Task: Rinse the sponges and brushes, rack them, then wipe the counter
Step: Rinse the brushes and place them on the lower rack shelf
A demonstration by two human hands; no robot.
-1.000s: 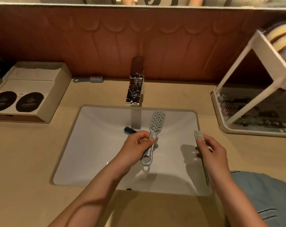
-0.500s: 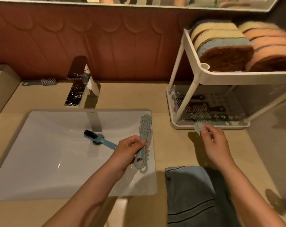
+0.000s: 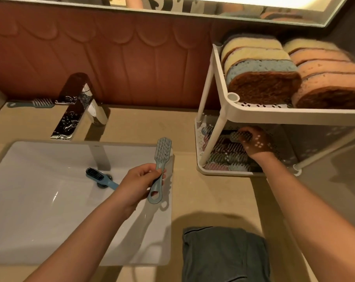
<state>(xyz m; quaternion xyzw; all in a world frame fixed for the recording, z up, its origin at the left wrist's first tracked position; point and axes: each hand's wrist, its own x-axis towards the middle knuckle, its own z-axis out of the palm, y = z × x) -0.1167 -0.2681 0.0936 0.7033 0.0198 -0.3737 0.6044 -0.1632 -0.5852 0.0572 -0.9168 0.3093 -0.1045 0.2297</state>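
My left hand [image 3: 139,185] grips a grey-green brush [image 3: 160,165] by its handle, bristles up, over the right edge of the white sink [image 3: 40,210]. My right hand [image 3: 255,143] reaches into the lower tier of the white rack [image 3: 253,113] and holds a small brush [image 3: 240,136] above several brushes [image 3: 225,155] lying there. Sponges [image 3: 262,68] stand packed on the rack's upper tier. A blue brush with dark bristles [image 3: 100,177] lies in the sink by the drain. Another grey brush [image 3: 32,103] lies on the counter behind the faucet.
A chrome faucet [image 3: 79,110] stands behind the sink. A folded grey-blue cloth [image 3: 225,255] lies on the beige counter [image 3: 203,196] in front of the rack. A brown panelled wall and a mirror edge run along the back.
My right hand has carried its small brush from the sink across the counter and into the rack's lower tier. My view has swung right. My left hand keeps holding its brush.
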